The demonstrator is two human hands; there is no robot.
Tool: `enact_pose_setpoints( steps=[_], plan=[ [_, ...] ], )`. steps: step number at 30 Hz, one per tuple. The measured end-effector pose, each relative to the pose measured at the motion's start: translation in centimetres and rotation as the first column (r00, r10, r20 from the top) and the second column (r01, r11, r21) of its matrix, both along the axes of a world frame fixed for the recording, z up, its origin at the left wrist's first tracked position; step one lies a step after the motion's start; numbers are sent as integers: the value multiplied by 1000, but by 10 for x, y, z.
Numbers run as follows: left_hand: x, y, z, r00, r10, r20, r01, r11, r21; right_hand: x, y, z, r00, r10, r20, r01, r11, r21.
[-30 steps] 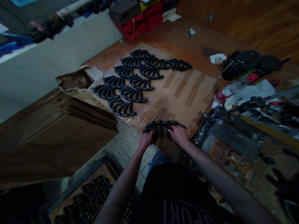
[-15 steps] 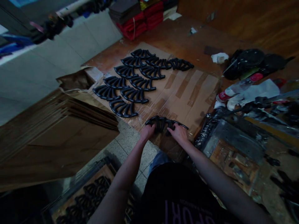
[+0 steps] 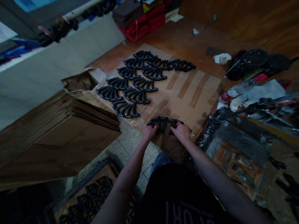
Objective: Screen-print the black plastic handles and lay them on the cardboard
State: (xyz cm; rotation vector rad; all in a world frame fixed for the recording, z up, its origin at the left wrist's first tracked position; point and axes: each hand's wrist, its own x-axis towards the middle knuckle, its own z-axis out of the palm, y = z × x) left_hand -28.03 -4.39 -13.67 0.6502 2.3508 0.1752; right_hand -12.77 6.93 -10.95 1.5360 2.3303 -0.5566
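Over the near edge of a taped cardboard sheet (image 3: 177, 96), my left hand (image 3: 149, 132) is closed on a black curved, ribbed piece (image 3: 161, 125). My right hand (image 3: 181, 131) grips a second black ribbed piece (image 3: 174, 121) close beside the first. The two pieces meet or nearly meet between my hands; I cannot tell if they are joined. Fingers and dim light hide part of both. Farther back on the cardboard, several similar fan-shaped black pieces (image 3: 136, 95) lie in overlapping rows.
Stacked flat cardboard (image 3: 93, 130) stands at the left. Below it, a board holds more black pieces (image 3: 93, 193). On the right are a plastic bottle (image 3: 243, 88), crumpled white paper (image 3: 268, 91) and a metal plate (image 3: 240, 140). Red bundles (image 3: 144, 25) sit at the back.
The view has shifted slightly, so everything appears a little lower and farther right. Both hands keep their hold on the black pieces, with hardly any movement against the cardboard.
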Motion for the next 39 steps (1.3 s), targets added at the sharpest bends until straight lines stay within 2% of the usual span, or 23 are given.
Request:
enact_pose_setpoints(
  steps=[7, 9, 11, 14, 16, 18, 21, 24, 27, 29, 31, 32, 33, 34, 36, 37, 38, 39],
  plan=[
    [-6, 4, 7, 999, -32, -11, 33, 999, 21, -6, 0, 1, 998, 2, -62, -5, 999, -39],
    [1, 0, 12, 997, -13, -82, 17, 999, 48, -5, 0, 0, 998, -3, -57, 0, 999, -42],
    [15, -5, 17, 975, -3, -224, 36, 989, 146, -4, 1, -1, 998, 5, -63, -8, 999, -47],
    [44, -8, 20, 919, -95, -383, 225, 923, 312, -3, 2, -2, 996, 29, -86, -35, 997, -62],
    [63, -5, 18, 892, -200, -404, 347, 877, 332, -2, 2, -3, 994, 46, -101, -54, 996, -75],
    [78, 3, 12, 880, -249, -404, 383, 875, 295, -1, 2, -4, 991, 64, -115, -74, 994, -85],
    [90, 16, 4, 887, -226, -403, 337, 913, 230, 2, 1, -4, 990, 80, -118, -91, 992, -89],
    [91, 23, 3, 901, -208, -381, 304, 930, 209, 4, -1, 1, 986, 94, -138, -108, 989, -99],
    [80, 22, 14, 927, -197, -318, 287, 920, 266, 11, -5, 18, 964, 113, -243, -139, 986, -94],
    [66, 19, 27, 965, -134, -224, 214, 896, 388, 22, -7, 36, 909, 119, -400, -159, 985, -67],
    [47, 16, 42, 1000, -10, -13, 16, 831, 556, 38, -9, 55, 813, 109, -573, -155, 987, -32],
    [38, 15, 49, 986, 47, 160, -138, 765, 629, 46, -10, 62, 764, 94, -638, -140, 990, -22],
    [30, 15, 56, 929, 71, 364, -314, 674, 669, 55, -10, 68, 726, 73, -684, -119, 993, -20],
    [23, 16, 63, 824, 51, 565, -491, 561, 666, 63, -10, 71, 701, 50, -711, -96, 995, -25],
    [15, 20, 75, 537, -119, 835, -767, 343, 542, 77, -9, 71, 676, 12, -737, -69, 996, -47],
    [14, 22, 80, 411, -221, 885, -848, 264, 460, 82, -8, 68, 669, -1, -743, -66, 996, -62],
    [14, 25, 83, 317, -303, 899, -899, 207, 387, 86, -8, 64, 664, -14, -748, -65, 995, -76],
    [15, 29, 86, 256, -360, 897, -929, 166, 331, 90, -7, 60, 660, -28, -751, -61, 994, -91]
  ],
)
